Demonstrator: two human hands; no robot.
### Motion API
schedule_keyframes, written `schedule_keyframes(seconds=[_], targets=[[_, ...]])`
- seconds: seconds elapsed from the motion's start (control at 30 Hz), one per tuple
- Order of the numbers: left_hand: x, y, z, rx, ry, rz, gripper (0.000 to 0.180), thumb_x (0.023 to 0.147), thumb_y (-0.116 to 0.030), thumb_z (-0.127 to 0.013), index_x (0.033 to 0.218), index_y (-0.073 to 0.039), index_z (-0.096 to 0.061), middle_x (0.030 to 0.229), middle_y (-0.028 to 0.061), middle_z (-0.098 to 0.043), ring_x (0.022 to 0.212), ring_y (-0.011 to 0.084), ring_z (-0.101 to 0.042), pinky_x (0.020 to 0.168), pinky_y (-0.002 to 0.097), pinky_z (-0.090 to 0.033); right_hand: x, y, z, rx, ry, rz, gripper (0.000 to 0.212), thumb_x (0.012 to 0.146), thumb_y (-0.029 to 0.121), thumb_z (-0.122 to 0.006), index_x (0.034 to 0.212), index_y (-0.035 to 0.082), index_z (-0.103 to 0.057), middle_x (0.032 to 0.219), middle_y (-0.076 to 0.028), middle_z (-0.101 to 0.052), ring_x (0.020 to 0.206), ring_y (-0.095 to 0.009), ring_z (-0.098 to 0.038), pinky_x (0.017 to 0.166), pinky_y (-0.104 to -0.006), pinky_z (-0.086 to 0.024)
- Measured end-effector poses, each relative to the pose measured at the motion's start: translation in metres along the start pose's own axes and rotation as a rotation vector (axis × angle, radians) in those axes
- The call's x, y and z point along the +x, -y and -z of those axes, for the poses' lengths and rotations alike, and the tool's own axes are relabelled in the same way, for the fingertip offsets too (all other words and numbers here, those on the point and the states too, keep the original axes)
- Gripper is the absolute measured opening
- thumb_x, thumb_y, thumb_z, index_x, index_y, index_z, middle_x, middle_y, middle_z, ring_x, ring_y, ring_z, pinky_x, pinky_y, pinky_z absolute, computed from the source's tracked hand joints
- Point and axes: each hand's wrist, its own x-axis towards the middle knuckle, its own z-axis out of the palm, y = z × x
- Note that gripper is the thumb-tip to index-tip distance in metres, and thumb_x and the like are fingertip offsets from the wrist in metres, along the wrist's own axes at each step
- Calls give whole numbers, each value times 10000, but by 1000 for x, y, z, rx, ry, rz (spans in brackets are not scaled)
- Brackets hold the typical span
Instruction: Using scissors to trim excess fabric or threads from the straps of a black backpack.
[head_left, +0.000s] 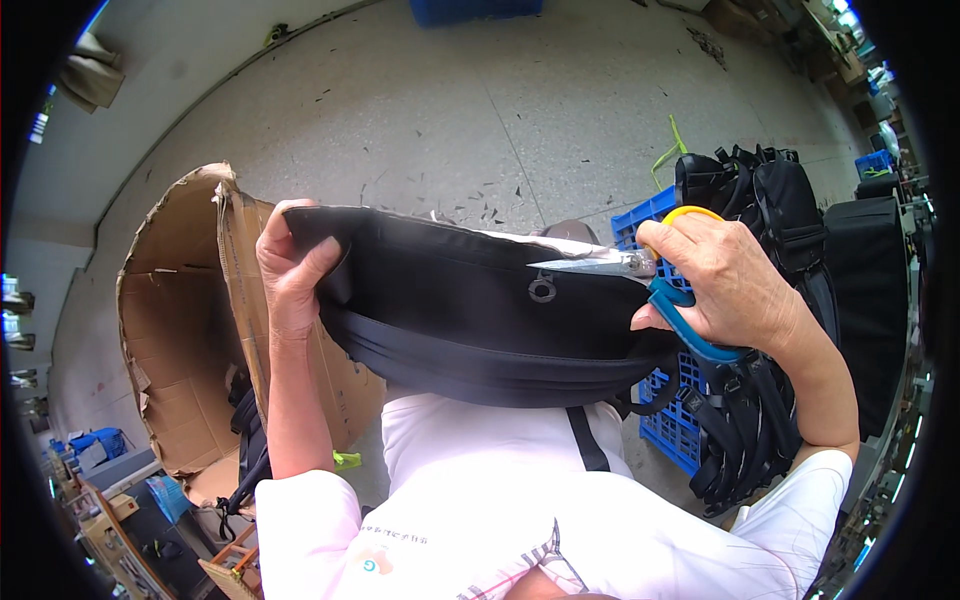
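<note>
A black fabric bag [440,290] with a small grey emblem lies across my lap, its far edge raised. My left hand [292,268] is closed on the bag's upper left corner, thumb on the near face. In my right hand [722,272] is a pair of scissors [605,264] with one yellow and one blue handle loop. The blades point left along the bag's far edge, near a strip of white material [560,246]. Whether the blades touch the cloth I cannot tell. A black strap [587,438] hangs from the bag's near side over my white shirt.
To my left stands an open cardboard box [190,330] with dark straps inside. At right, a blue plastic crate [668,430] bears several black bags [790,215]. Dark scraps lie scattered on the grey floor [420,110]. Another blue container [475,10] sits at the far edge.
</note>
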Motion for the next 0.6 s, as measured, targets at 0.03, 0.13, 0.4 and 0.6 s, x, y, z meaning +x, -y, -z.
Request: schedule_keyframes(seconds=[0.03,0.13,0.4,0.6], targets=[[-1,0,1,-14,-4,9,293,698,-9,-712,940,-42,-550,834,9,-580,783,105,-551,749,223,-453,0,0,0,1,0,3,598,714,535,-646,939,-11,-554,707,-137,-565,687,-254,-594,615,-332,-484],[-3,3,2,-25,-19,14,302,696,-15,-716,945,-42,-546,834,12,-580,783,105,-549,746,224,-453,0,-2,-5,10,79,-19,557,733,524,-634,889,-5,-550,646,-115,-549,611,-238,-587,571,-322,-481],[-2,6,5,-44,-10,27,309,691,-51,-733,932,-43,-541,830,8,-576,769,95,-537,729,214,-439,1,-1,-9,140,-2,-21,528,721,504,-654,863,8,-547,614,-94,-548,548,-235,-573,525,-315,-469],[-1,5,3,-48,-7,23,316,686,-81,-747,918,-45,-535,801,-8,-549,746,87,-517,705,209,-424,18,0,-13,101,-107,78,543,729,503,-650,911,1,-556,626,-107,-555,576,-243,-578,529,-325,-466]])
